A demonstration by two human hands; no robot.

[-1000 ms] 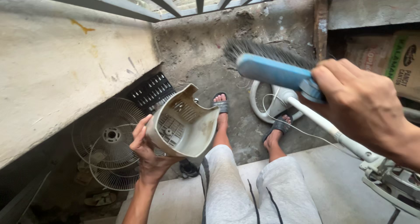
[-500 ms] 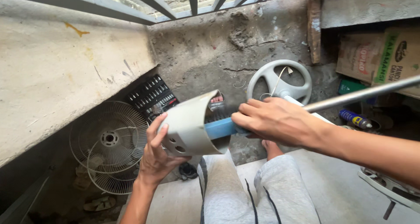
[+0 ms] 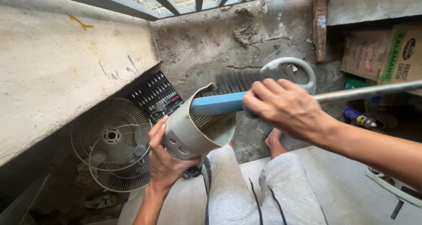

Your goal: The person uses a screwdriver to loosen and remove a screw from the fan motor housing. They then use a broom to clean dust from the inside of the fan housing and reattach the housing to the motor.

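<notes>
Your left hand (image 3: 165, 161) grips a beige plastic housing (image 3: 195, 128), fingers wrapped round its closed, rounded end, where a few small holes show. The housing is tilted with its open mouth facing up and to the right, held above your left knee.

Your right hand (image 3: 285, 106) is clenched around the blue handle of a brush (image 3: 220, 104). The brush lies roughly level across the housing's mouth, with its handle tip just inside the rim. Its dark bristles (image 3: 246, 80) stand above the handle, beyond the housing, not against the plastic as far as you can see.

Behind your right hand a metal pole (image 3: 369, 91) runs off to the right edge. A white ring-shaped fan base (image 3: 303, 69) shows behind your knuckles.

You sit on a concrete ledge (image 3: 351, 194) in grey trousers (image 3: 281, 185), and one bare foot (image 3: 272, 139) shows on the ground below.

Down on your left, two wire fan grilles (image 3: 112, 137) lean overlapping against the foot of the wall (image 3: 66, 66). Just beside them lies an open black socket set (image 3: 154, 95).

On the far right stand cardboard boxes (image 3: 382, 53), with a blue spray can (image 3: 359, 117) lying below them. A white fan part (image 3: 393, 187) rests at the ledge's right edge.
</notes>
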